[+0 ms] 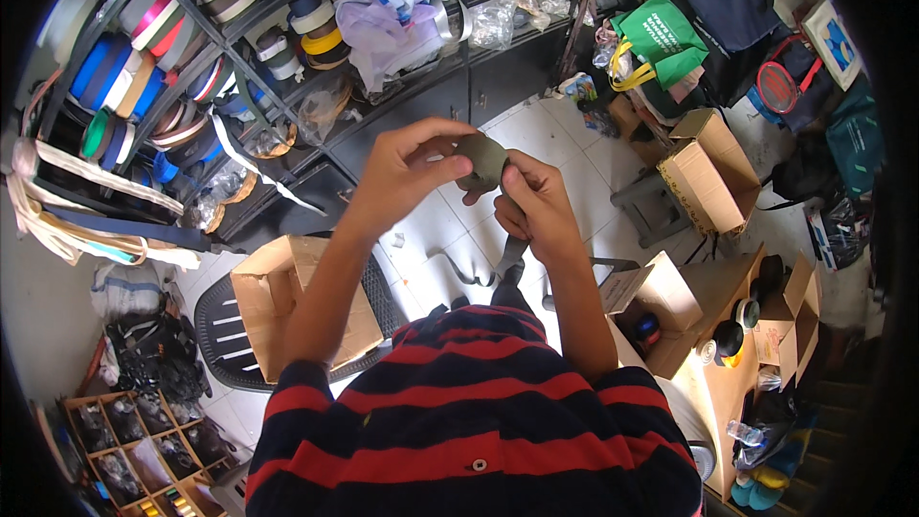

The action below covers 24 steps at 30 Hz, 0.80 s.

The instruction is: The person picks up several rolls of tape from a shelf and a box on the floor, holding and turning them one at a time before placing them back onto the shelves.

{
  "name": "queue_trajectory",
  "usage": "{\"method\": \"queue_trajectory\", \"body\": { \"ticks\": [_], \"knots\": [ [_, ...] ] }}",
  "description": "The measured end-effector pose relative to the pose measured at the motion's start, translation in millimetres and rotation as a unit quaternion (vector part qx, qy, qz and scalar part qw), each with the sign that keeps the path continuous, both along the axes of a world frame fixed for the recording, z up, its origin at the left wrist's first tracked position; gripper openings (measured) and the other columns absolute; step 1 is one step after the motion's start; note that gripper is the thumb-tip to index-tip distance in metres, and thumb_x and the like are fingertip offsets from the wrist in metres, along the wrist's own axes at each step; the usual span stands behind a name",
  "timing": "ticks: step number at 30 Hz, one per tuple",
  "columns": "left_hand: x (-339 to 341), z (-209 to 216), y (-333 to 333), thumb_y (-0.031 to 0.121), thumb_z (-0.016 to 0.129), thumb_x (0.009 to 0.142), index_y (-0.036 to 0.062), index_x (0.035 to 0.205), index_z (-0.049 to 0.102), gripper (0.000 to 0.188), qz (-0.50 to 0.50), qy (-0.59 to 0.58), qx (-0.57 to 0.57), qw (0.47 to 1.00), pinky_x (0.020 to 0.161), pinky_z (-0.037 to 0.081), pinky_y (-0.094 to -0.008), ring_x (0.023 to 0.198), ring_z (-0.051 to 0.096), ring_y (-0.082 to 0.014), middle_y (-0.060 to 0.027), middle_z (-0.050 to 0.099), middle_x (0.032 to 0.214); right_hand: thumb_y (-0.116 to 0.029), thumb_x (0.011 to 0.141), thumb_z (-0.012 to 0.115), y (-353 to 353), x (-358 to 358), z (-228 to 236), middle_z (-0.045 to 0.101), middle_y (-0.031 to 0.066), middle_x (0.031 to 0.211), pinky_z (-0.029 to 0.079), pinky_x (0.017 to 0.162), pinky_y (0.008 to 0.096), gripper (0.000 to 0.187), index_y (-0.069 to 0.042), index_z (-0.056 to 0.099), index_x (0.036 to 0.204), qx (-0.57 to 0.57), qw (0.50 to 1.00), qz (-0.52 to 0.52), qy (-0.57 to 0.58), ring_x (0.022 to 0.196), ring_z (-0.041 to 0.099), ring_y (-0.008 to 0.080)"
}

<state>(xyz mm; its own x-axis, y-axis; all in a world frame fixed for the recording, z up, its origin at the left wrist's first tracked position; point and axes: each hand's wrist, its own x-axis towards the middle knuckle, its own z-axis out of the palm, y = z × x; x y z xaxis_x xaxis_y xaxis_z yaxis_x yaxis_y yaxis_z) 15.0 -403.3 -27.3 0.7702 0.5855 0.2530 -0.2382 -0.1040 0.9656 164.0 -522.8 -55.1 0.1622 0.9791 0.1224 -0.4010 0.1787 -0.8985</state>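
Both my hands are raised in front of me over the tiled floor. Between them is a small roll of olive-grey webbing strap (486, 159). My left hand (414, 170) is closed around its left side, thumb against the edge. At the roll's right side my right hand (534, 193) pinches the strap with thumb and fingers. Below that hand a darker grey length of strap (512, 257) hangs down and curls toward the floor. Whether it is one piece with the roll cannot be made out, since the fingers cover the join.
Shelves (225, 38) of rolled straps in many colours stand at the far left. An open cardboard box (263, 297) rests on a black plastic chair (215, 325). Another box (708, 182) sits on a grey stool (651, 211) at right, beyond a wooden table (704, 402).
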Motion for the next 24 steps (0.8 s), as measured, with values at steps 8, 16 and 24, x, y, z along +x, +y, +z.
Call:
{"method": "queue_trajectory", "body": {
  "ticks": [8, 16, 24],
  "knots": [
    [22, 32, 15, 0.013, 0.073, 0.078, 0.0066, 0.109, 0.066, 0.032, -0.035, 0.161, 0.338, 0.927, 0.066, 0.049, -0.0278, 0.080, 0.059, -0.0173, -0.0080, 0.060, 0.102, -0.017, 0.092, 0.061, 13, 28, -16, 0.063, 0.0055, 0.074, 0.024, 0.037, 0.0174, 0.022, 0.002, 0.060, 0.101, -0.090, 0.994, -0.060, -0.027, 0.042, 0.034, 0.0001],
    [84, 13, 39, 0.017, 0.067, 0.086, 0.0015, 0.111, 0.061, 0.030, -0.070, 0.046, 0.074, 0.994, 0.070, 0.058, -0.0290, 0.093, 0.061, -0.0195, -0.0108, 0.052, 0.112, -0.021, 0.094, 0.059, 37, 76, 0, 0.049, -0.0026, 0.070, 0.023, 0.038, 0.0191, 0.029, 0.001, 0.055, 0.112, -0.044, 0.991, -0.002, 0.123, 0.043, 0.032, 0.0008],
    [138, 29, 51, 0.009, 0.071, 0.080, 0.0058, 0.115, 0.061, 0.036, 0.021, 0.141, 0.336, 0.931, 0.075, 0.053, -0.0339, 0.095, 0.060, -0.0233, -0.0107, 0.049, 0.116, -0.027, 0.092, 0.061, 66, 147, -12, 0.048, -0.0019, 0.073, 0.022, 0.038, 0.0197, 0.038, 0.004, 0.053, 0.114, -0.088, 0.991, 0.006, 0.104, 0.044, 0.031, 0.0011]
  ]
}}
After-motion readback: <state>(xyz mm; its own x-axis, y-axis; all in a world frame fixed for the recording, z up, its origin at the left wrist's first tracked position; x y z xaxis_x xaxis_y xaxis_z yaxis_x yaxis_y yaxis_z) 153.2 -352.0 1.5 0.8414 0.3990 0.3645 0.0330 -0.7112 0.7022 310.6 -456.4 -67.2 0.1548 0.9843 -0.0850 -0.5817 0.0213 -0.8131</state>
